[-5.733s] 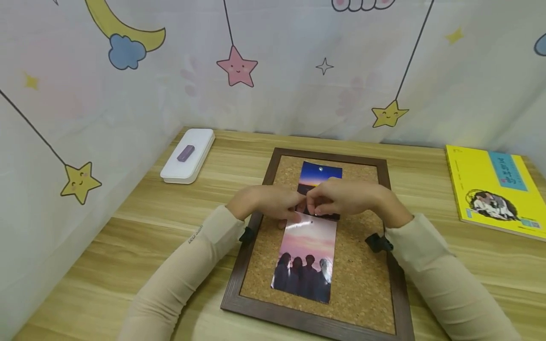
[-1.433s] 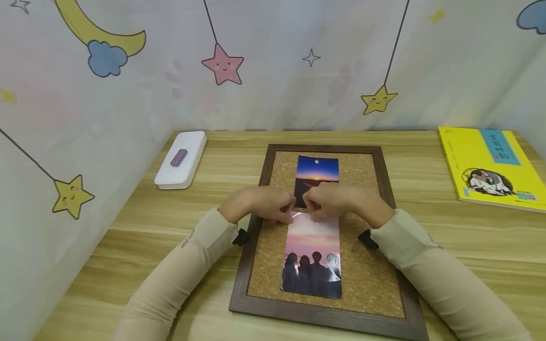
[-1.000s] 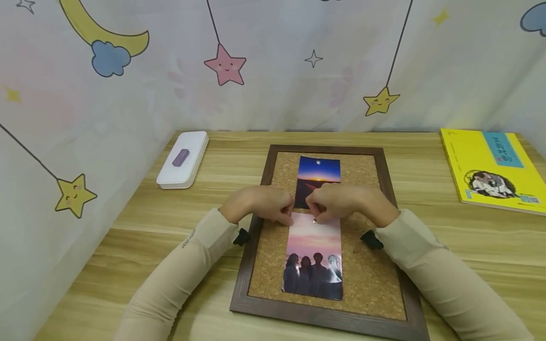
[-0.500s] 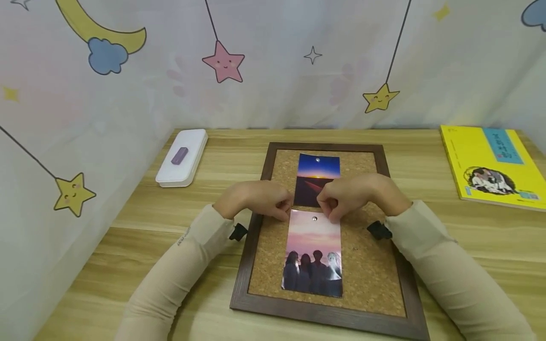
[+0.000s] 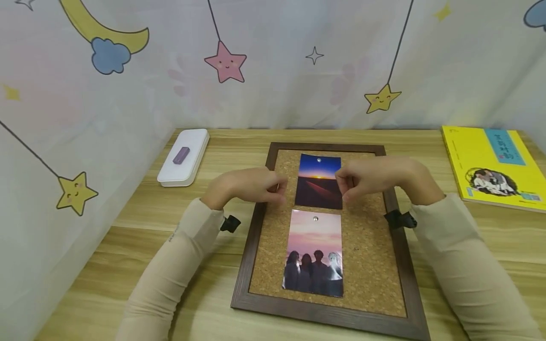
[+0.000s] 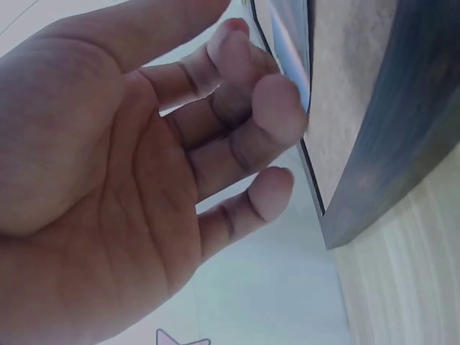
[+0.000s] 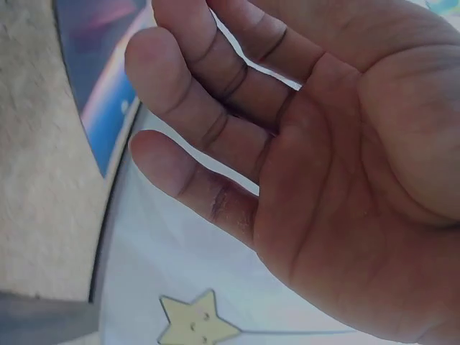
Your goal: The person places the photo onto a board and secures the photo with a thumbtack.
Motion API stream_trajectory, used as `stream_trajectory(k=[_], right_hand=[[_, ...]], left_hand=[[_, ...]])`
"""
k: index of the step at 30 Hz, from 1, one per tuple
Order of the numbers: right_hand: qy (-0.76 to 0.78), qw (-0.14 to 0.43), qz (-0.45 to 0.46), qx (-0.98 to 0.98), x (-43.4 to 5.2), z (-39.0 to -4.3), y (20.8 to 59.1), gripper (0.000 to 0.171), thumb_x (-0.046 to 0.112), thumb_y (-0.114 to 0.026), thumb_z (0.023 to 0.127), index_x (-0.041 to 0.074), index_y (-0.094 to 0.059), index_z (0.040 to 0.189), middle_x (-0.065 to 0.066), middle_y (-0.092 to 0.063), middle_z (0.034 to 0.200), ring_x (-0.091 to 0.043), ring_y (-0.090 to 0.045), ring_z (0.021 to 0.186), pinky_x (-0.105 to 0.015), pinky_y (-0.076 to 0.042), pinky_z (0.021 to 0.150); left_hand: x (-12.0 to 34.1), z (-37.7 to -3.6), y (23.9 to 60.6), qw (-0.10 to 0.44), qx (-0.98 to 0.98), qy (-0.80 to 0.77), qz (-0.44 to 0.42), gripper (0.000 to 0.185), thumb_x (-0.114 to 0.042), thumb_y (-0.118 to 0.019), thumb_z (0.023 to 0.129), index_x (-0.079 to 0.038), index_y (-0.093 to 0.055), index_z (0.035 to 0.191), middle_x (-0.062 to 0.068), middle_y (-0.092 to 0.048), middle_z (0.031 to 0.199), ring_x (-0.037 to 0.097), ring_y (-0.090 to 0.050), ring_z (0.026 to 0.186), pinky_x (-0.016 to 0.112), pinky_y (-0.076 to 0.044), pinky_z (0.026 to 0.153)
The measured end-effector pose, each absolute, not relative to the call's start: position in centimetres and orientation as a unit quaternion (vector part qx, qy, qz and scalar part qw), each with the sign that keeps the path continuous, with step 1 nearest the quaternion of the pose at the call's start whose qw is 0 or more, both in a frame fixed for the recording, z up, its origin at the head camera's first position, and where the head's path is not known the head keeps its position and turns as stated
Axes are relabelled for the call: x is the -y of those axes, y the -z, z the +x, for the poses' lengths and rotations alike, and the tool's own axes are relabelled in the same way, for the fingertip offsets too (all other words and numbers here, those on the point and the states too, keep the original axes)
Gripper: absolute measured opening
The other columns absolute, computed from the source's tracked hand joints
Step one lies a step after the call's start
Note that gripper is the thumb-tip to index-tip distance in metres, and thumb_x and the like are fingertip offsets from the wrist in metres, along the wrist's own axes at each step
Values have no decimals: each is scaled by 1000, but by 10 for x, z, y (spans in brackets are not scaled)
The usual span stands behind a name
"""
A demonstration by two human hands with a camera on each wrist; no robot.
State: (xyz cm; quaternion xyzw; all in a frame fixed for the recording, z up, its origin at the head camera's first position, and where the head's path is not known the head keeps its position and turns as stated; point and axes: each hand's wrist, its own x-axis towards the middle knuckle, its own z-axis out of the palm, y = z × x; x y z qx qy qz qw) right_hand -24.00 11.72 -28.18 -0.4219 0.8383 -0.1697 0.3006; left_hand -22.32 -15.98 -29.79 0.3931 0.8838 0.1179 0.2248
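Observation:
A corkboard (image 5: 371, 270) with a dark wooden frame lies flat on the table. Pinned at its upper part is a sunset photo (image 5: 317, 189) with a silver thumbtack (image 5: 319, 160) near its top edge. Just below it lies a pink-sky photo (image 5: 313, 239) of several silhouetted people, with another thumbtack (image 5: 315, 219) at its top. My left hand (image 5: 251, 184) hovers over the board's left side, fingers loosely bent; its wrist view shows a bare palm (image 6: 136, 165). Over the right side hangs my right hand (image 5: 375, 175), loosely curled, and its palm (image 7: 316, 165) holds nothing.
A white case (image 5: 183, 168) with a small purple block (image 5: 181, 155) on it stands at the table's back left. At the right lies a yellow book (image 5: 490, 161). A white curtain (image 5: 273, 94) with stars hangs behind the table (image 5: 204, 265).
Both hands were together at the pink-sky photo's top edge; they have since drawn apart and upward. The thumbtack there now shows uncovered, and the right hand's fingers have left it.

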Motion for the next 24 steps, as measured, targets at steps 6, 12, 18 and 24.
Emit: stream_trajectory(k=[6,12,18,24], right_hand=[[186,257,-405,-857,-131,-242,272,11,24,-61,84,15,-57,81,1,-58,74,-13,-52,65,-28,-44,60],[206,243,-397,-861,-137,-245,267,14,27,-61,84,15,-55,83,1,-55,75,-14,-52,67,-27,-45,61],[226,226,-389,-864,-143,-247,265,21,34,-55,88,13,-55,91,-1,-57,81,-15,-53,71,-27,-45,63],[227,170,-365,-887,-148,-250,267,20,32,-52,89,17,-56,101,2,-58,93,-13,-54,78,-30,-45,67]], left_hand=[[168,-226,293,211,-892,-137,376,14,-34,-53,89,-20,-49,89,-1,-53,73,9,-46,60,25,-39,58],[180,-227,284,168,-900,-149,373,16,-31,-53,89,-18,-51,98,-4,-54,75,10,-49,64,26,-42,61],[186,-228,281,123,-905,-160,374,17,-29,-53,89,-16,-52,102,-5,-55,85,10,-53,74,26,-43,67],[186,-230,282,76,-911,-166,371,17,-31,-53,89,-19,-49,101,-6,-53,92,10,-51,81,26,-42,71]])
